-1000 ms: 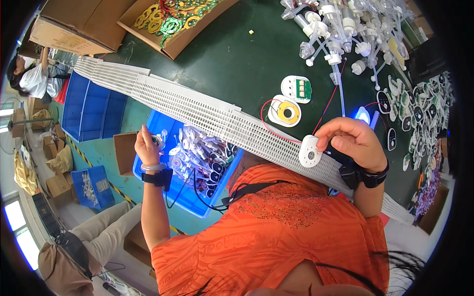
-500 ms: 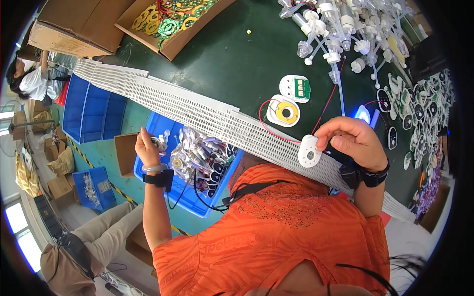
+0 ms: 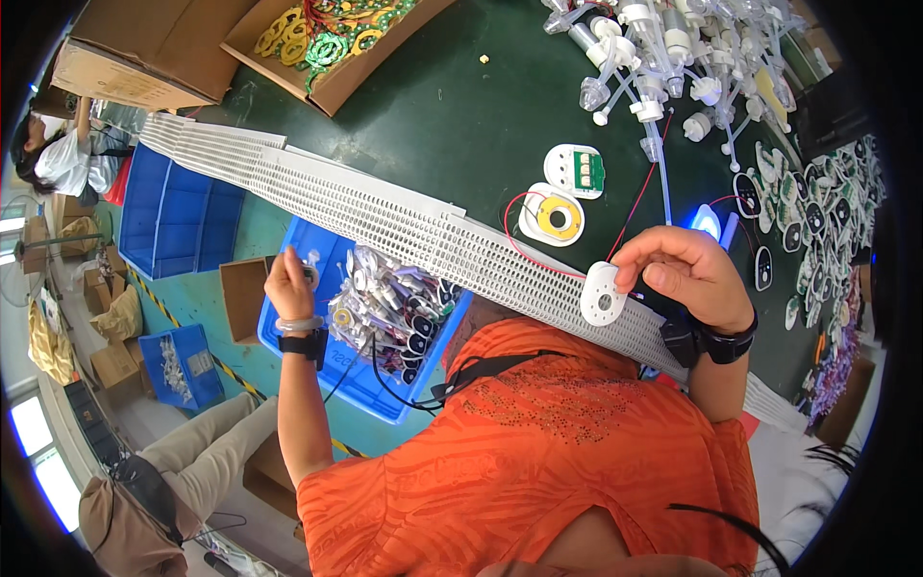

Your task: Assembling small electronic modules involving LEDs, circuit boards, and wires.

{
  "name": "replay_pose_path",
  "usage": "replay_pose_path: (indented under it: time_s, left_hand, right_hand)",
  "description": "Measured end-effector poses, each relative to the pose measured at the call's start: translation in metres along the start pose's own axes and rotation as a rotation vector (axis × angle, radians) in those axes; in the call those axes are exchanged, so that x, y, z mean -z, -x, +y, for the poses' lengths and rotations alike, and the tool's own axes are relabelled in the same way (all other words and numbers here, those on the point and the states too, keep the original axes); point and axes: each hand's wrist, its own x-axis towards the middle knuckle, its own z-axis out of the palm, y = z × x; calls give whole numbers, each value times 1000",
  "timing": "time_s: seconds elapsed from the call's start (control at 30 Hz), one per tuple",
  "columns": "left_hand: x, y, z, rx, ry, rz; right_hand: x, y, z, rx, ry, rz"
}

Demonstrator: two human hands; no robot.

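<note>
Pinched at its edge between the fingertips of my right hand (image 3: 687, 279) is a white oval plastic cover (image 3: 605, 294) with a round central hole and small holes about it. A thin red wire runs near it toward a white oval housing (image 3: 551, 214) holding a yellow ring-shaped disc. Behind that housing lies another white one with a green circuit board (image 3: 588, 172). My left hand (image 3: 287, 287) is closed above the left side of a blue bin (image 3: 361, 392). A small whitish piece shows beside its fingers, mostly hidden. Clear and white plastic parts (image 3: 375, 303) fill the bin.
A white perforated strip (image 3: 385, 207) runs along the table's near edge. Clear plastic fittings (image 3: 663, 58) pile up at the back right, with white oval boards (image 3: 817, 221) beyond. A cardboard box (image 3: 332, 91) holds coloured rings. At left stand an empty blue crate (image 3: 178, 221) and other people.
My left hand has turned and its fingers have drawn together; less of the whitish parts beside them shows. My right hand and the white cover stay in place.
</note>
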Motion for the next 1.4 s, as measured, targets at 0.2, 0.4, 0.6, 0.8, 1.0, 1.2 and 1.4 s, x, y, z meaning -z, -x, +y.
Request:
replay_pose_path:
  time_s: [0.2,0.4,0.6,0.8,1.0,1.2,1.4]
  left_hand:
    - [-53,54,-7,-258,-337,-597]
    - [-150,139,-66,-266,-471,-1224]
    - [-180,167,-95,-335,-510,-1302]
    - [-183,168,-110,-280,-444,-1323]
    - [-135,127,-63,14,-322,-1094]
    - [-47,69,-29,101,-81,-581]
    - [26,34,160,-54,7,-364]
  right_hand:
    - [-1,-1,0,-10,21,6]
    - [-6,-4,-1,-24,11,14]
    - [-3,-5,0,-34,9,16]
    - [0,-4,-3,-32,4,17]
    - [8,3,0,-17,-53,74]
    - [12,6,-4,183,-48,201]
    - [29,17,7,489,-350,616]
